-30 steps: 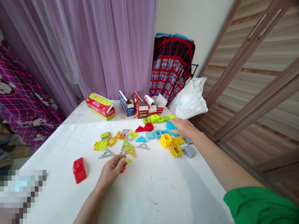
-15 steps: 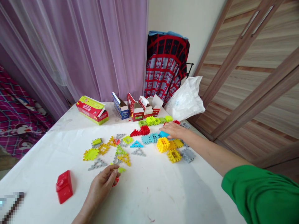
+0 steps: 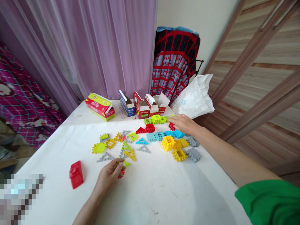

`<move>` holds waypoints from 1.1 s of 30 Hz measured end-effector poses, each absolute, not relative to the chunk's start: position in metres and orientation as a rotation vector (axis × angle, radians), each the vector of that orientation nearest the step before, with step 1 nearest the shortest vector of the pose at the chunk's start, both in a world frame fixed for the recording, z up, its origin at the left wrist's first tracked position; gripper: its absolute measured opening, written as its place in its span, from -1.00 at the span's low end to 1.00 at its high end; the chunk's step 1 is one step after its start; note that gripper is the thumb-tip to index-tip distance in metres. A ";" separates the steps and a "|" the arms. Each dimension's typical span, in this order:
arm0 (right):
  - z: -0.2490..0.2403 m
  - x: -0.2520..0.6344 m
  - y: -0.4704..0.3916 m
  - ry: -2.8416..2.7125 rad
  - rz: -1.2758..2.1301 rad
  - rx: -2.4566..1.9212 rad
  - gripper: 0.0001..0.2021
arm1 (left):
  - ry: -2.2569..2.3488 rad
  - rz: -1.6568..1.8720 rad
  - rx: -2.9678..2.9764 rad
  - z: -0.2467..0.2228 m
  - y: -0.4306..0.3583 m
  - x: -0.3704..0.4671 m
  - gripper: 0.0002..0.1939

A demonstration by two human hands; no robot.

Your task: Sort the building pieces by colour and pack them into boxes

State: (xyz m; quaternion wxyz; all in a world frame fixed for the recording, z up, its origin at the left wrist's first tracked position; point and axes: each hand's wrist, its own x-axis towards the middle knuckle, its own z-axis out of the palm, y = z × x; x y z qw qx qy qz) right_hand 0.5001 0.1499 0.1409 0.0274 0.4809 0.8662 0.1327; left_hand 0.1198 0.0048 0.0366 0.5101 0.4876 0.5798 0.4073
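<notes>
My left hand [image 3: 109, 175] rests low over the white table, its fingers curled in a pinch. A red toothed building piece [image 3: 121, 174] shows at its fingertips, mostly hidden by them. Just beyond lies a small lime-green piece [image 3: 127, 164]. On the far right of the pile, my right hand [image 3: 184, 124] reaches out flat with fingers extended. Beneath its fingers sits a red block [image 3: 172, 126], and their tips reach the end of a lime-green row [image 3: 156, 119]. Nearer to me are blue blocks [image 3: 179, 133] and a yellow cube [image 3: 168, 142].
Flat triangular and gear-edged pieces [image 3: 99, 147] are spread at the centre left. A red plastic object [image 3: 76, 175] lies at left. Opened cardboard boxes [image 3: 141, 107] and a white plastic bag [image 3: 193, 98] stand along the back. A blurred-out object [image 3: 21, 197] occupies the near left corner.
My right hand has moved away from the blue blocks, farther back toward the red block and the lime-green row. The view has shifted slightly; my left hand keeps its place by the red piece.
</notes>
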 end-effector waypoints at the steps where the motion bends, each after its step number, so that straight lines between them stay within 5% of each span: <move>1: 0.147 0.496 0.148 2.685 0.447 1.512 -0.59 | 1.385 0.990 1.157 0.038 0.005 0.120 -0.47; 12: 0.106 0.348 0.104 2.947 0.144 1.464 -0.74 | 1.242 1.285 0.747 0.044 0.008 0.100 -0.45; 18: 0.075 0.282 0.109 2.591 0.036 1.924 -0.67 | 1.187 1.428 0.602 0.047 0.013 0.091 -0.44; 30: 0.071 0.281 0.115 2.458 0.031 2.145 -0.68 | 1.162 1.429 0.641 0.043 0.014 0.093 -0.47; 33: 0.069 0.291 0.100 2.586 -0.403 2.446 -0.69 | 1.179 1.400 0.713 0.048 0.011 0.095 -0.48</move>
